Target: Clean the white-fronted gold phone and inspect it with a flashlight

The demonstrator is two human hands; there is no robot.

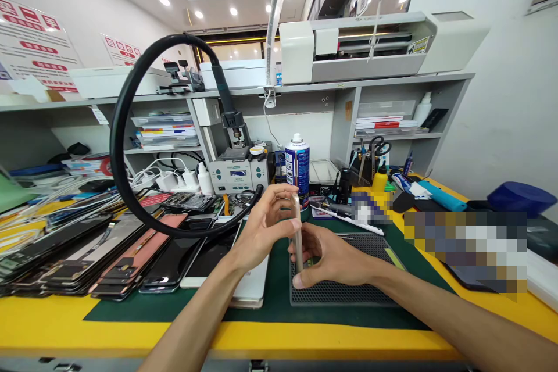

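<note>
A thin, light gold phone [298, 238] stands on edge in the air, turned so that mostly its narrow side shows. My left hand [271, 218] is closed on its upper part, the thumb on the near edge. Lower down, my right hand [329, 256] grips it too, with the thumb near its bottom end. The phone's broad faces are largely hidden. Beneath my hands lies a dark perforated pad [349, 296] on a green mat [279, 314]. Just left of my left wrist is a white tablet-like device [253, 288], partly covered by my forearm.
Stacked phones and screens [113, 256] fill the left side. A thick black hose [115, 128] loops up from a hot-air station [238, 174]. Behind my hands stands a blue spray can [297, 165]. Tools and a yellow bottle [380, 179] stand at back right. A cutting machine [370, 67] tops the shelf.
</note>
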